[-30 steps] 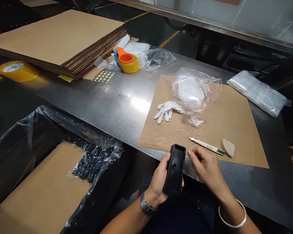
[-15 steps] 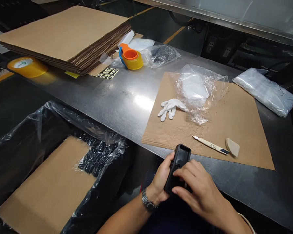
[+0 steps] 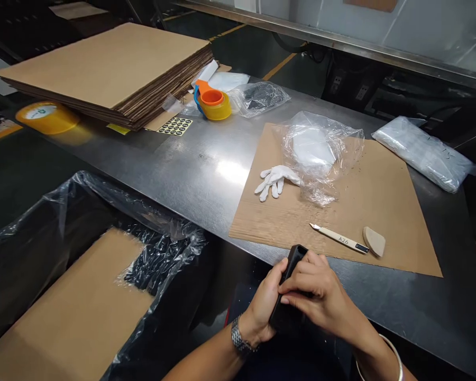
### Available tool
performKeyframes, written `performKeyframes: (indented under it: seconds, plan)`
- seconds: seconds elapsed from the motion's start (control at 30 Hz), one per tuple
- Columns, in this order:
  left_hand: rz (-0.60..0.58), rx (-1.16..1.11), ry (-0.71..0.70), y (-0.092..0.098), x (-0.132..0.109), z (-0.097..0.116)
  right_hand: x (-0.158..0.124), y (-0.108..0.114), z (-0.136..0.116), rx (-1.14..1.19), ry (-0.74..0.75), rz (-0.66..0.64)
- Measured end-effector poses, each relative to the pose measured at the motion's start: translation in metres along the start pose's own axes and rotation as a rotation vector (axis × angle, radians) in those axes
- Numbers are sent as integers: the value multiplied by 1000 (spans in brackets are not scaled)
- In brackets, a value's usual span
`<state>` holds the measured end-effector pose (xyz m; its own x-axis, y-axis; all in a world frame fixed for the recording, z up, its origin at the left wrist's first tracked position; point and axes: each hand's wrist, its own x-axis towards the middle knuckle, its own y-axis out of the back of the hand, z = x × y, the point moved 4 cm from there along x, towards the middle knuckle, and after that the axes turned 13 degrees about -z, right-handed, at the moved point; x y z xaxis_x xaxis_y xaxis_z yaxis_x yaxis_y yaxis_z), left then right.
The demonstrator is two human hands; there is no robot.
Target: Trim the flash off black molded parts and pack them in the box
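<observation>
Low in front of the table edge, my left hand [image 3: 262,301] is wrapped round a long black plastic casing [image 3: 281,316] with a hollow, rimmed face. My right hand [image 3: 319,288] lies over that face, thumb and forefinger pinched together at its side. Whatever is between those fingertips is too small or hidden to make out. Just beyond, a cream-handled craft knife [image 3: 339,238] marked A26 rests on a cardboard sheet [image 3: 384,196], with a beige wedge-shaped block [image 3: 374,242] by its handle end. A white glove [image 3: 276,180] lies farther up the sheet.
A crumpled clear bag [image 3: 321,145] and a wrapped plastic bundle [image 3: 424,151] lie beyond. At the far left are a cardboard stack [image 3: 111,66], a tape dispenser [image 3: 215,103], a tape roll [image 3: 47,117] and a sticker sheet [image 3: 175,126]. Below left stands a plastic-lined bin [image 3: 73,198] containing cardboard.
My right fingers have moved from inside the casing to its side and closed into a pinch. The casing has tilted, so less of its hollow shows. The view has shifted slightly.
</observation>
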<state>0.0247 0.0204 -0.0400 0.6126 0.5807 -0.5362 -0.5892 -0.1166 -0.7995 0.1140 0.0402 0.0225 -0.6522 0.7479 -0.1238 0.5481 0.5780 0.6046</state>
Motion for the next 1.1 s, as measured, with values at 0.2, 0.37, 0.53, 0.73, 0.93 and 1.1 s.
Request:
performKeyframes:
  seconds: [0.2, 0.37, 0.53, 0.73, 0.93, 1.1]
  plan:
    - [63, 98, 215, -5, -9, -7, 0, 27, 24, -80, -39, 237]
    - [20, 92, 265, -11, -10, -6, 1, 32, 38, 215, -93, 270]
    - [-20, 80, 239, -8, -8, -5, -15, 24, 48, 346, -245, 414]
    - [24, 165, 51, 7, -6, -15, -27, 1, 31, 257, -322, 358]
    - [42, 194, -34, 13, -7, -23, -25, -4, 41, 588, -364, 461]
    - [11, 149, -21, 16, -5, -21, -27, -16, 39, 728, -282, 446]
